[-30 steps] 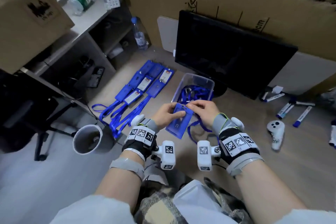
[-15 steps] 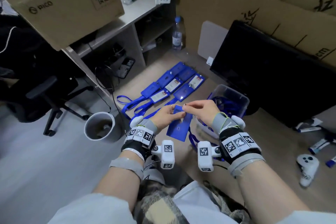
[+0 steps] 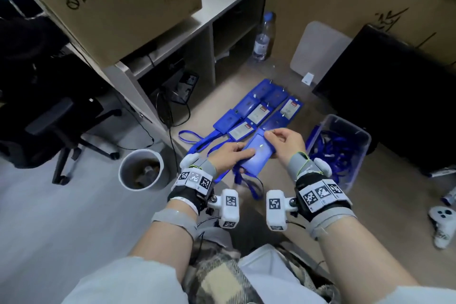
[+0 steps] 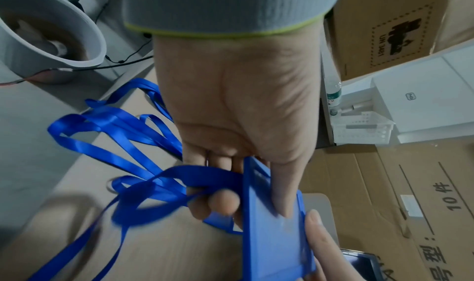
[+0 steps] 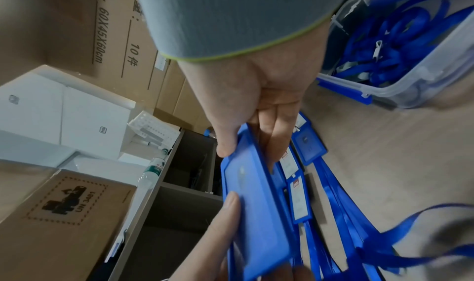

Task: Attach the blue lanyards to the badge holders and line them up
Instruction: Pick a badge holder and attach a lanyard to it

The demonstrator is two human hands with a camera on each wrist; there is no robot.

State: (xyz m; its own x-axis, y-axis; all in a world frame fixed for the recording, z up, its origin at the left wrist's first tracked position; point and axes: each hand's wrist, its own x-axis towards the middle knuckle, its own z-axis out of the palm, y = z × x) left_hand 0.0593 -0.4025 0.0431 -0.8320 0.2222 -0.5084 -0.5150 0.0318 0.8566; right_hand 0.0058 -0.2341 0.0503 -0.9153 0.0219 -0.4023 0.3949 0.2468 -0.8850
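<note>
Holding the holder [image 3: 258, 153] flat, both hands, left [image 3: 228, 155] and right [image 3: 287, 142], pinch it; lower it beside the row [image 3: 256, 108]; trail its lanyard [image 3: 249, 184] straight.

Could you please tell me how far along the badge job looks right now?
Several finished badges lie lined up on the desk. Left hand and right hand grip another badge holder, its lanyard trailing. More lanyards wait in the clear bin.
</note>
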